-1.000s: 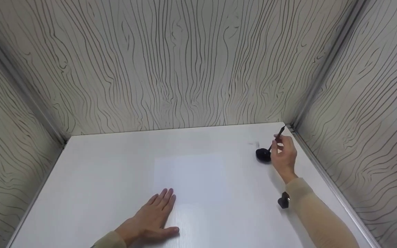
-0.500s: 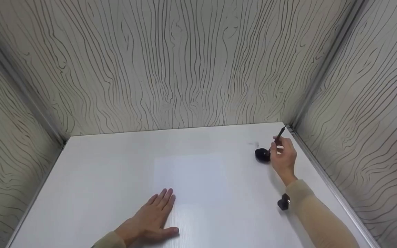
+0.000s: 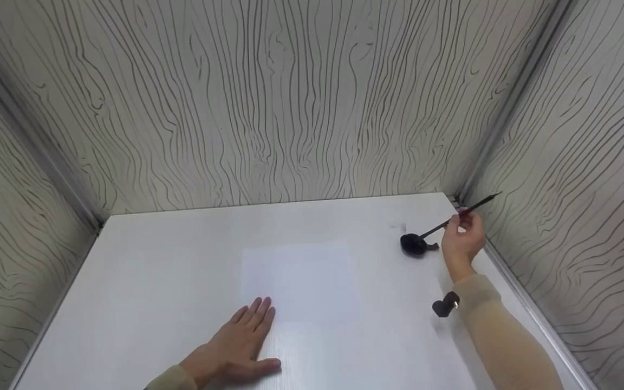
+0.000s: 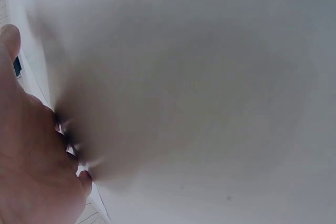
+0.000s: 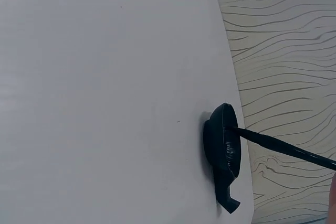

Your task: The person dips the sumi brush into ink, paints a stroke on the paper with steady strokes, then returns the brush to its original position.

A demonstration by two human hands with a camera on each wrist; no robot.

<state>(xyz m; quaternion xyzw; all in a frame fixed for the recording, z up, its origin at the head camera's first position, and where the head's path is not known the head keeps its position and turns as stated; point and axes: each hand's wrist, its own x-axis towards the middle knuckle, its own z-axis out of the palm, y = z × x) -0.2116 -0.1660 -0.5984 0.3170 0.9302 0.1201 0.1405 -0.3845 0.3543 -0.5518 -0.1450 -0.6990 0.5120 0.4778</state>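
Note:
My right hand (image 3: 463, 241) pinches a thin black calligraphy brush (image 3: 480, 206) at the far right of the table. The brush slants, its upper end pointing right and its bristle end inside a small black ink dish (image 3: 413, 245). In the right wrist view the brush (image 5: 283, 147) enters the hollow of the ink dish (image 5: 214, 142), which has a short bent stub at one end. Palm down and fingers straight, my left hand (image 3: 239, 338) rests at the lower left corner of a white paper sheet (image 3: 306, 281). The left wrist view shows the left hand (image 4: 37, 156) flat on the white surface.
A white tabletop (image 3: 155, 271) carries everything. Wood-grain patterned panels (image 3: 290, 108) enclose it at the back and both sides. A small black device (image 3: 444, 305) sits at my right wrist, over the table.
My right hand has shifted right and tilted the brush lower toward the right, its end still in the dish. The dish's stub now shows. My left hand has stayed in place.

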